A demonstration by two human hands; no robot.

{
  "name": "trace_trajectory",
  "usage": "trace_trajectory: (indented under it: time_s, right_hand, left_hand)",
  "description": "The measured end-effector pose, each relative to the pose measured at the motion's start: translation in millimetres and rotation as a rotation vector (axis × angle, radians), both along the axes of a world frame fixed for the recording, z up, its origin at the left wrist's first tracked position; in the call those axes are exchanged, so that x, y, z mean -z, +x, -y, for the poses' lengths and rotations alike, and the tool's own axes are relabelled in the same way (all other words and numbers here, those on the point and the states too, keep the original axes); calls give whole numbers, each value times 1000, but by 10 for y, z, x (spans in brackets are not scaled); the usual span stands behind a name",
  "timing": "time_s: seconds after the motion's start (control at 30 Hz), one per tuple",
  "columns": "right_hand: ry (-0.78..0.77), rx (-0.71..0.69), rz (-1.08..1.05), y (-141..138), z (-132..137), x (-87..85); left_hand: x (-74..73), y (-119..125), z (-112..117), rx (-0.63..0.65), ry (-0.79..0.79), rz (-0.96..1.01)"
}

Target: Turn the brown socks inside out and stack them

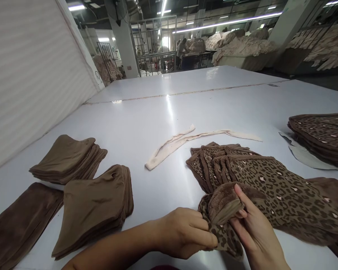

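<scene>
A leopard-print fabric piece [228,240] with a brown plush underside is held between my two hands, low in the head view. My left hand [186,232] is closed, its fingers pinching the piece's left edge. Thumb on top, my right hand [255,228] grips the folded-back part, where the brown plush shows. Just beyond and to the right lies a fanned pile of leopard-print pieces [281,187], dotted with small pink shapes. The held piece overlaps the near edge of that pile.
Stacks of plain brown fabric pieces [94,206] lie on the left of the white table [146,120]. A pale fabric strip [169,146] curves across the middle. Another leopard-print stack [323,131] sits at the right. White sheeting [36,67] rises at the left; a person [181,50] stands far back.
</scene>
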State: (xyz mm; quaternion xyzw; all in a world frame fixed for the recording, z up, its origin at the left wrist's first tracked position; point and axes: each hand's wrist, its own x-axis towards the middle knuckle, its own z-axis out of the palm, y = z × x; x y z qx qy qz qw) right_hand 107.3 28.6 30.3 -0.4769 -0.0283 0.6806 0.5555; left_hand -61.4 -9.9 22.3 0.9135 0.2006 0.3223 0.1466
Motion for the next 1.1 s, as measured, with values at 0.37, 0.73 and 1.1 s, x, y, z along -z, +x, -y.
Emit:
trace_trajectory:
  time_s: [0.37, 0.73, 1.1]
  right_hand:
    - [570, -735, 527, 157, 128, 162]
    - [685, -289, 1195, 40, 289, 281]
    - [450, 70, 798, 71, 323, 198]
  left_hand:
    - [-45, -183, -171, -181, 106, 115]
    - [-132, 126, 58, -666, -210, -31]
    - [260, 76, -37, -435, -1098, 509]
